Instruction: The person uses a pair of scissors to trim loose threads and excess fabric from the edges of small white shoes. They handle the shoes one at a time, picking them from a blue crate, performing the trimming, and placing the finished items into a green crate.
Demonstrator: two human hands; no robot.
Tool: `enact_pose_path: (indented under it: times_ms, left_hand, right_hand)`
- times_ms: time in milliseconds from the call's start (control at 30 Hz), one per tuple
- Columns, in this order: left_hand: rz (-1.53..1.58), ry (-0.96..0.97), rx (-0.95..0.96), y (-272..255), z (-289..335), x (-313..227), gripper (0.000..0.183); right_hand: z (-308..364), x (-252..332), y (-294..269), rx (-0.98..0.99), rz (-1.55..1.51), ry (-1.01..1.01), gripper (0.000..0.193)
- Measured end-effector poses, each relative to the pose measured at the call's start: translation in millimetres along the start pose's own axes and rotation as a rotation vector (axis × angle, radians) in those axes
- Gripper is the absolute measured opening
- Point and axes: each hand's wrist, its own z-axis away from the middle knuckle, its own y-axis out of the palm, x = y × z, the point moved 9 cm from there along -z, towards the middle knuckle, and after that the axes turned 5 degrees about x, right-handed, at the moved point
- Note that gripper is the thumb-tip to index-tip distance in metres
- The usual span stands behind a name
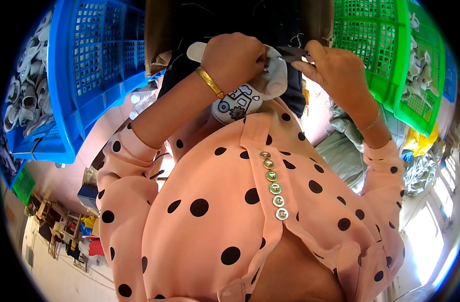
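Note:
My left hand [233, 58], with a gold bangle at its wrist, is closed around small white fabric shoe pieces [241, 103] printed with a cartoon vehicle, clouds and a gear. Part of the white fabric sticks out beyond the knuckles on either side; whether it is one piece or more, I cannot tell. My right hand [338, 68] grips a pair of dark thread snips [293, 53]. Their blades point left, close beside the fabric by my left fingertips. Fingers hide part of the snips' handle. Beneath both hands lies dark cloth [215, 17] with loose thread ends on it.
A blue plastic basket [96, 55] at the left stands beside many small whitish shoe pieces [31, 98]. On the right, a green basket [373, 40] adjoins more such pieces [418, 75]. Greyish sacks [340, 156] and a yellow bag [420, 142] lie below the green basket.

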Motion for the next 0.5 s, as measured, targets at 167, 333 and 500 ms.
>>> enact_pose_path:
  times_ms: [167, 333, 500]
  left_hand:
    - [0.016, 0.06, 0.026, -4.3, -5.7, -2.6, 0.015]
    - [0.07, 0.072, 0.062, -5.7, -5.5, 0.6, 0.015]
    - [0.114, 0.069, 0.072, -5.0, -7.5, 4.4, 0.016]
  right_hand:
    - [-9.3, 20.0, -6.2, 0.095, 0.137, -0.166, 0.036]
    - [-23.8, 36.4, 0.1, 0.196, 0.212, -0.263, 0.022]
    - [-28.9, 43.2, 21.4, 0.306, 0.28, -0.34, 0.027]
